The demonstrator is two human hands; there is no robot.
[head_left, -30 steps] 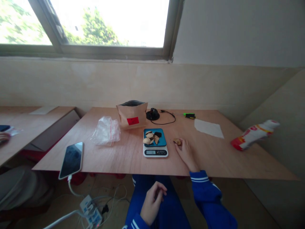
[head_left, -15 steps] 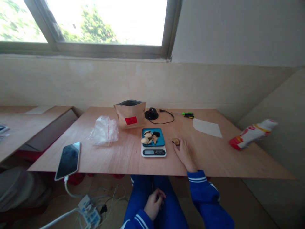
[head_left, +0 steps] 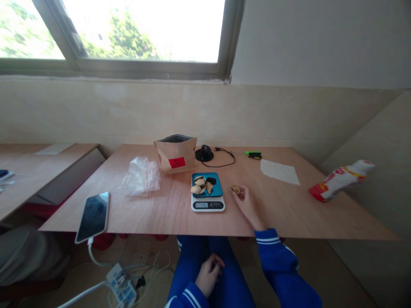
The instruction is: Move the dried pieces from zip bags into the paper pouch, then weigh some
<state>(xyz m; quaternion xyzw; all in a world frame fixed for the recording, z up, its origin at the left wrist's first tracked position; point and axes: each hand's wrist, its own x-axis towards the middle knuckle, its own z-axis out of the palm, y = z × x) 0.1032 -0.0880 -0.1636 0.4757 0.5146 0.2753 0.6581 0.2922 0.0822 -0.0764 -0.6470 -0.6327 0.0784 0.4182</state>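
My right hand [head_left: 247,204] pinches a small brown dried-looking piece [head_left: 236,189] between thumb and fingers, at the tabletop right of a kitchen scale [head_left: 208,206]. Whether the piece is still touching the wood I cannot tell. On the scale's blue platform lie several tan, curved, shell-like pieces [head_left: 196,189] and one black piece [head_left: 211,181]. The scale's display is lit, its digits too small to read. My left hand [head_left: 209,273] rests on my lap, fingers loosely curled in, with nothing visible in it.
Behind the scale stands an open brown paper pouch [head_left: 176,157], with a clear plastic bag [head_left: 141,175] to its left. A black round-based device [head_left: 204,153] with a cable, a screwdriver [head_left: 254,154], white paper [head_left: 279,171], a tilted bottle [head_left: 340,182] and a charging phone [head_left: 93,217] are around.
My right hand's fingers have drawn together around the brown piece, which has shifted slightly left and tilted. My left hand stays on my lap.
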